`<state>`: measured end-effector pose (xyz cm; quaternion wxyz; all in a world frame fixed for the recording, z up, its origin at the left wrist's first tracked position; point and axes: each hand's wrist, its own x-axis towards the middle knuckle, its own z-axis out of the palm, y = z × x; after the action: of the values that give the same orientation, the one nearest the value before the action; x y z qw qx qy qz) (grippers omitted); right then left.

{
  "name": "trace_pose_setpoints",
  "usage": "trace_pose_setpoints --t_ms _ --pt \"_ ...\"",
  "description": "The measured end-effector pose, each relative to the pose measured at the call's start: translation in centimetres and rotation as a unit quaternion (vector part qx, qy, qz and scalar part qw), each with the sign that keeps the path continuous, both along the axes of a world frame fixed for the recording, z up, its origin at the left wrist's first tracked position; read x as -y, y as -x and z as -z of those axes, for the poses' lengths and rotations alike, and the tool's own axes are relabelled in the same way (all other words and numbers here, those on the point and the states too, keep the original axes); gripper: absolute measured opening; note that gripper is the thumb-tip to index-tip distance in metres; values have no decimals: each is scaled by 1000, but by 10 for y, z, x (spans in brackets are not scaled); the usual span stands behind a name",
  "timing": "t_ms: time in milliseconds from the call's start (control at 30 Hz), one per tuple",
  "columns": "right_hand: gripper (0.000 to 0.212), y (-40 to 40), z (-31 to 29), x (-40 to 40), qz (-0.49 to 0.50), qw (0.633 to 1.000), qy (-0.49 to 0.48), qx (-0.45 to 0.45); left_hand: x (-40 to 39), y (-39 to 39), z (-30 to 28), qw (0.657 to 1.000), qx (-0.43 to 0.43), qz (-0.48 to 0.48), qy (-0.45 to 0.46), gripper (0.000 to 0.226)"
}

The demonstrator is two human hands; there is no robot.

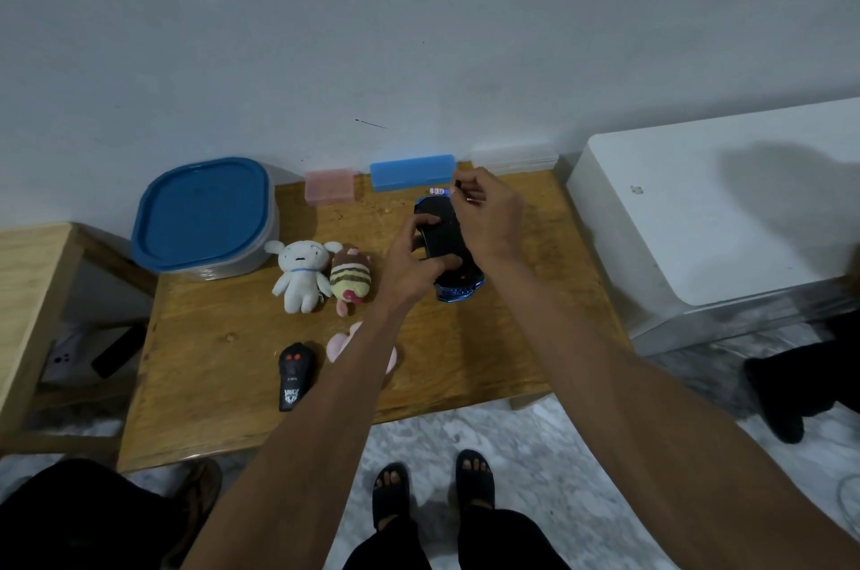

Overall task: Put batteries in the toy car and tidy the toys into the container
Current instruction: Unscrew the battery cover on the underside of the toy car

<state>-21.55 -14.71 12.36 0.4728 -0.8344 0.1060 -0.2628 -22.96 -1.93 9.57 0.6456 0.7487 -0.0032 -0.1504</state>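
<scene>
The left hand grips the upturned toy car while the right hand pinches something small, perhaps a screwdriver; the battery step is underway, and opening the compartment likely comes next.

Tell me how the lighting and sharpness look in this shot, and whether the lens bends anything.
Head view: dim and bluish-grey, no glare; a soft shadow falls on the white cabinet at right. The table edges bow from wide-angle distortion. The hands, left and right, look slightly soft over the toy car; what the right fingers pinch is too small to identify.
</scene>
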Motion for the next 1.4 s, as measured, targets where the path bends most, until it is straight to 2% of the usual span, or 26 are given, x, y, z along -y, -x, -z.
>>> trace_pose_setpoints --t_ms 267,633,833,1033,1167,1400 --pt "29 5 2 9 20 999 -31 -30 2 0 -1 1000 -11 10 -7 61" --pt "23 6 0 17 15 999 -44 -24 9 -1 1 1000 -16 24 2 65" --pt "24 5 0 26 52 997 -52 -8 7 -3 8 999 -28 20 0 67" --pt "24 13 44 44 85 989 -27 -118 1 -3 20 1000 -13 19 -12 65" --pt "17 26 84 53 107 971 -17 -211 -1 -3 31 1000 -6 15 -13 65" --pt "20 39 127 61 108 934 36 -339 -5 -4 53 999 -19 21 -27 66"
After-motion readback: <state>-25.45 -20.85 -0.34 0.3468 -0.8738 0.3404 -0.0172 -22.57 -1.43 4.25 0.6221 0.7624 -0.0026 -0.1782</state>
